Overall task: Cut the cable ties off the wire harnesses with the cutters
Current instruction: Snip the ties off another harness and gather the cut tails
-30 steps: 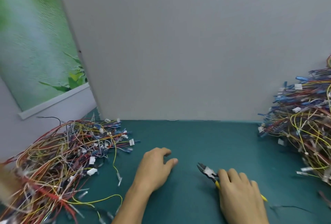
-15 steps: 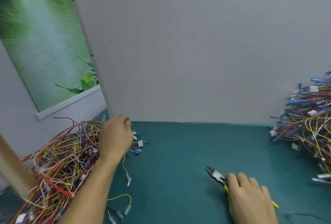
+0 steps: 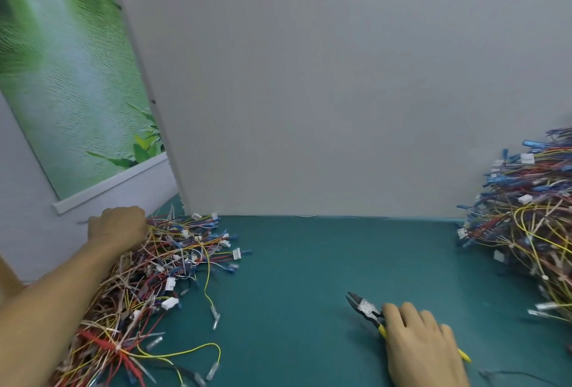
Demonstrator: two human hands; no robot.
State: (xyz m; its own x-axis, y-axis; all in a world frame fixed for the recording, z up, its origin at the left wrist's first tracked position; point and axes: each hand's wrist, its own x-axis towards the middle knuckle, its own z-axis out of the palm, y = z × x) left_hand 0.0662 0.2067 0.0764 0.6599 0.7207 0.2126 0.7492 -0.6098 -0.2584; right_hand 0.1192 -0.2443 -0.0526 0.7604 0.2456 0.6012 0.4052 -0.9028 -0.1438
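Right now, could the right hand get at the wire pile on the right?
Probably yes. Only bare mat lies between the right hand and the right pile, with nothing standing in the way. The hand does hold the cutters, though.

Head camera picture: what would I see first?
Two big tangles of colourful wire: the left pile and the right pile, at either side of the green table. The left hand is on the left pile's far end; the right hand holds the cutters near the front.
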